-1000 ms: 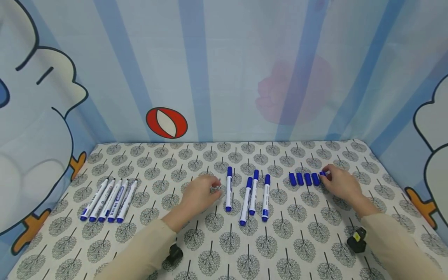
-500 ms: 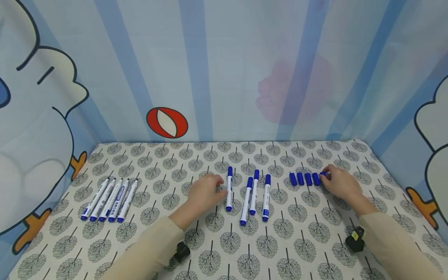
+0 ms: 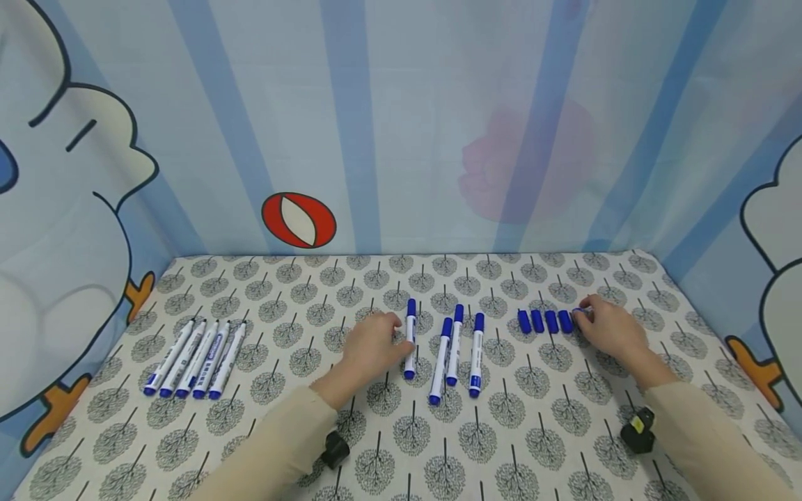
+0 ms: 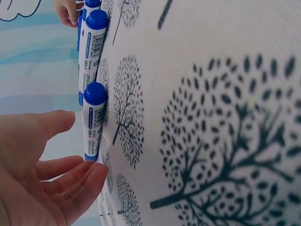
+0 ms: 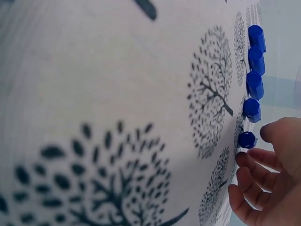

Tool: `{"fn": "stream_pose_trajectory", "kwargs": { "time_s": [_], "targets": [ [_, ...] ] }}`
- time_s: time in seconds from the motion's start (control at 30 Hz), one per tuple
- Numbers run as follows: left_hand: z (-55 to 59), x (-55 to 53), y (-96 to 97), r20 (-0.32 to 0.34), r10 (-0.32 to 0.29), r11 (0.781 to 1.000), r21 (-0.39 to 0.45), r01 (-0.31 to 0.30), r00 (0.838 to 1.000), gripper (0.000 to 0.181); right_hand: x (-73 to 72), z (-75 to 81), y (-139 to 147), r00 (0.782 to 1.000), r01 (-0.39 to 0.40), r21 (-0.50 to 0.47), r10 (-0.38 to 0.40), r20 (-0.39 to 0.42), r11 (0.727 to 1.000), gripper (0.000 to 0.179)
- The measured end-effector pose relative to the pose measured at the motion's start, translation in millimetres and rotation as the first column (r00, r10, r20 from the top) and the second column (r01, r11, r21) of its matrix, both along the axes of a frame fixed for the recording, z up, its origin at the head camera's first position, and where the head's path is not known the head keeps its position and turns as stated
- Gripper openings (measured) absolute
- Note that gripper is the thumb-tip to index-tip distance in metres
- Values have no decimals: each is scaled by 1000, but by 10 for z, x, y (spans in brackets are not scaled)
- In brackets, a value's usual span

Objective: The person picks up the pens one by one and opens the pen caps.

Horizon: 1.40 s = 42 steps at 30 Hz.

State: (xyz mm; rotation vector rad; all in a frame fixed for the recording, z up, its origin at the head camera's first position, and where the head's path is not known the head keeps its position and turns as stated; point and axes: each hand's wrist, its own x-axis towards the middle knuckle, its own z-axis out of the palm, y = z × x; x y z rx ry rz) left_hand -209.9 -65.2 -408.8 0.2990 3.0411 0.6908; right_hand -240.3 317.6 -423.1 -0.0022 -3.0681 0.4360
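In the head view my left hand (image 3: 374, 348) is beside a white whiteboard marker with a blue cap (image 3: 411, 306), its thumb overlapping the barrel. The left wrist view shows the thumb and fingers spread around the near side of that marker (image 4: 95, 115), not closed on it. My right hand (image 3: 610, 327) is at the right end of a row of blue marker caps (image 3: 537, 321). In the right wrist view its thumb and bent fingers stand close about the last cap (image 5: 247, 140), with small gaps showing. Its palm side partly hides in the head view.
Three more capped markers (image 3: 477, 355) lie right of the left hand's marker. Several uncapped markers (image 3: 195, 358) with dark tips lie side by side at the left. A tree-patterned cloth (image 3: 445, 452) covers the table, with a printed curtain (image 3: 426, 125) behind.
My left hand has moved right, up to the nearest capped marker, until its thumb overlaps the barrel. The right hand has stayed almost still at the last cap.
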Motion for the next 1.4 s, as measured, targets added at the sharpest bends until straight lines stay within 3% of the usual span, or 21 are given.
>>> {"fn": "stream_pose_trajectory", "kwargs": {
  "time_s": [0.13, 0.27, 0.5, 0.8, 1.0, 1.23, 1.4],
  "targets": [
    [-4, 0, 28, 27, 15, 1000, 19, -15, 1000, 48, 6, -1, 13, 1000, 18, 6, -18, 3, 1000, 38],
    [-15, -3, 58, 46, 28, 999, 20, -29, 999, 52, 16, 7, 22, 999, 20, -10, -20, -46, 1000, 37],
    [-26, -38, 102, 75, 44, 999, -14, -43, 996, 53, 29, 63, -28, 986, -37, -26, 32, -165, 999, 32],
    [-53, -75, 144, 93, 29, 1000, -12, -28, 995, 51, 38, 139, -213, 966, -118, -34, 107, -237, 992, 28],
    [-69, -94, 166, 81, 9, 998, 60, -14, 997, 31, 38, 162, -355, 947, -164, -44, 144, -287, 986, 27],
    [-70, -97, 174, 81, 5, 996, 86, -12, 997, 17, 70, 184, -513, 945, -185, -47, 165, -282, 982, 25],
    [-65, -86, 164, 101, 8, 995, 101, -19, 995, 15, 96, 206, -591, 910, -261, -41, 232, -343, 964, 21]
  ]
}}
